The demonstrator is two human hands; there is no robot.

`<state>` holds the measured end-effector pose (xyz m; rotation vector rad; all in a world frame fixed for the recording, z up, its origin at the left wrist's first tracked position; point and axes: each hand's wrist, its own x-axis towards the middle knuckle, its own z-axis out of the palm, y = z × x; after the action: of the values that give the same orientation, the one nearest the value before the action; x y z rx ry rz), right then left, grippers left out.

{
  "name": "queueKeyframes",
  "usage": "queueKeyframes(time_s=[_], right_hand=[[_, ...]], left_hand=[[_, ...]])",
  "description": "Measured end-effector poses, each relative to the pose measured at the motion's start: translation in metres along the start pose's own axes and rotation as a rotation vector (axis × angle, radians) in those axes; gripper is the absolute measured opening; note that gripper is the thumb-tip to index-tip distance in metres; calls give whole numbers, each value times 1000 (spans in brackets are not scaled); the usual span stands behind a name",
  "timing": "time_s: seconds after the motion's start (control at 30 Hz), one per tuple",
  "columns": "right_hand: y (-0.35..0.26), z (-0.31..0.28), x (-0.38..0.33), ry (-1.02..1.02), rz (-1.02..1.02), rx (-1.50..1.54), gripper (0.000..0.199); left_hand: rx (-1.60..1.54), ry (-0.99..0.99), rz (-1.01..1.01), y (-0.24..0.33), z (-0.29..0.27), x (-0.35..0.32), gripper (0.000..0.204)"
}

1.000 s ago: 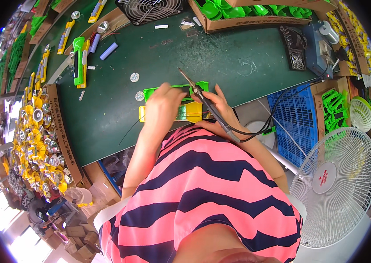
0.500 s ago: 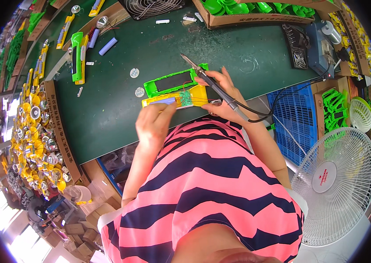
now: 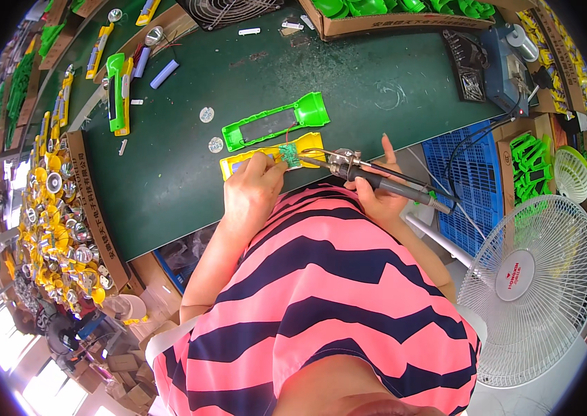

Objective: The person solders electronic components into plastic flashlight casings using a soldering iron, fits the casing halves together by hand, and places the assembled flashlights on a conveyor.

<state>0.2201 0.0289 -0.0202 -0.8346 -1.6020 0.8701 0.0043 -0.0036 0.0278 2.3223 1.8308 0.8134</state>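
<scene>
Soldering a small green circuit board (image 3: 288, 155) at the near edge of a green bench (image 3: 349, 76).

The left hand (image 3: 250, 194) pinches the board over a yellow housing half (image 3: 266, 158); the right hand (image 3: 377, 197) is closed round a soldering iron (image 3: 370, 177), its long axis running from that hand leftward to the board. Just beyond both hands lies a green housing half (image 3: 276, 121), nothing between. A brown carton (image 3: 390, 24) of green parts sits far beyond; a white fan (image 3: 529, 291) stands right of the right hand.
</scene>
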Motion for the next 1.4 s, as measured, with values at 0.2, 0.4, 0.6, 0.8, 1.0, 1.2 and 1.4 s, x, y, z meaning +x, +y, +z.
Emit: queueKeyframes(time_s=[0.2, 0.4, 0.6, 0.8, 1.0, 1.2, 1.4], right_hand=[[-7, 4, 1, 45, 143, 79, 19], [-5, 7, -2, 43, 179, 103, 18], [0, 14, -9, 112, 343, 216, 17], [-10, 16, -5, 178, 489, 417, 19], [-5, 2, 2, 37, 214, 129, 18], [-9, 0, 8, 262, 387, 329, 33], [8, -14, 18, 264, 265, 268, 34]], left_hand=[[-27, -34, -15, -2, -3, -1, 17], [-8, -75, -26, -2, -3, 1, 15], [-21, -74, -26, -2, -3, 3, 13], [-10, -64, -30, -4, -1, 2, 12], [13, -75, -33, -2, -2, 2, 12], [43, -79, -56, 3, -1, 1, 12], [-130, -15, -213, 1, -12, 11, 23]])
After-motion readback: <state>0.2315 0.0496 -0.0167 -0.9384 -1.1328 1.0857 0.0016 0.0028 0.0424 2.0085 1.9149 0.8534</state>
